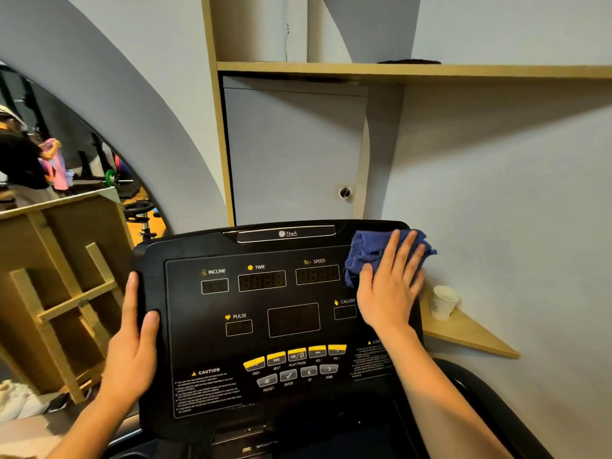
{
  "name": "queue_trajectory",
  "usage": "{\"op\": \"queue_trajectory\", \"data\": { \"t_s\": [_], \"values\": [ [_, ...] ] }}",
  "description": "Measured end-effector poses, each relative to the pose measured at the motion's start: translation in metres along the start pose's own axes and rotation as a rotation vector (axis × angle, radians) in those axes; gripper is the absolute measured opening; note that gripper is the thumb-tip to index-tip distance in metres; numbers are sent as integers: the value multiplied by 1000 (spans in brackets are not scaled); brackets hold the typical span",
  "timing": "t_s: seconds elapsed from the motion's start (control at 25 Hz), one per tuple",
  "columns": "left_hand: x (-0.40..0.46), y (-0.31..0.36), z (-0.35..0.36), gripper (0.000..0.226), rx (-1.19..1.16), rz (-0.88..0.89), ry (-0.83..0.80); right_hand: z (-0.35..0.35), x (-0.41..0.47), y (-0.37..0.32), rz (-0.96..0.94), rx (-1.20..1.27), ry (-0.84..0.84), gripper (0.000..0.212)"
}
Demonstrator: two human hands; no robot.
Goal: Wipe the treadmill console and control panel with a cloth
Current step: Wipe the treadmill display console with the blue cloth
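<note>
Right hand (390, 286) lies flat, fingers spread, pressing a blue cloth (367, 251) onto the far right corner of the black console (185, 246). The cloth is bunched under the palm and fingers, with frayed edges sticking out to the left and far side of the hand, and it laps over the console's right edge. The heel of this hand covers part of the calorie label and its small display.

Left hand (132, 346) grips the console's left edge, thumb on the front face and fingers wrapped around the side, out of sight behind it.

Between the hands lies the control panel (298, 293), with dark displays marked incline, time, speed and pulse. Nearer are a row of yellow buttons (296, 354) and, just below, a row of grey buttons (298, 376). A caution text block sits at the near left.

To the right of the console, a white paper cup (445, 301) stands on a wooden corner shelf (470, 336) against the pale wall. Beyond the console is a grey cabinet door (291, 154) with a lock (345, 192). At far left, a mirror (66, 144) shows gym gear.
</note>
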State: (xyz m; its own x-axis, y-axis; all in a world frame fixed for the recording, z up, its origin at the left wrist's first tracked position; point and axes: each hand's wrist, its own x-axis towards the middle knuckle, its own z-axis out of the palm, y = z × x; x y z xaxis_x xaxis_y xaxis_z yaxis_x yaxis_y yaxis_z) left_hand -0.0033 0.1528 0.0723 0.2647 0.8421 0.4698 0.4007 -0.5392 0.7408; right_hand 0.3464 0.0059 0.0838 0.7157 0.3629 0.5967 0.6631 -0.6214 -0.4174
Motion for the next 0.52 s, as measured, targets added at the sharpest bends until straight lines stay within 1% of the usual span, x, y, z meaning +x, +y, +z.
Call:
{"op": "queue_trajectory", "data": {
  "t_s": [0.24, 0.4, 0.52],
  "values": [
    [7, -10, -3, 67, -105, 17, -67, 2, 11, -37, 84, 66, -20, 81],
    [9, -19, -8, 67, -146, 53, -94, 3, 6, -74, -13, 64, -37, 81],
    [13, -20, -15, 66, -170, 67, -73, 6, -5, -106, -104, 62, -33, 80]
  ]
}}
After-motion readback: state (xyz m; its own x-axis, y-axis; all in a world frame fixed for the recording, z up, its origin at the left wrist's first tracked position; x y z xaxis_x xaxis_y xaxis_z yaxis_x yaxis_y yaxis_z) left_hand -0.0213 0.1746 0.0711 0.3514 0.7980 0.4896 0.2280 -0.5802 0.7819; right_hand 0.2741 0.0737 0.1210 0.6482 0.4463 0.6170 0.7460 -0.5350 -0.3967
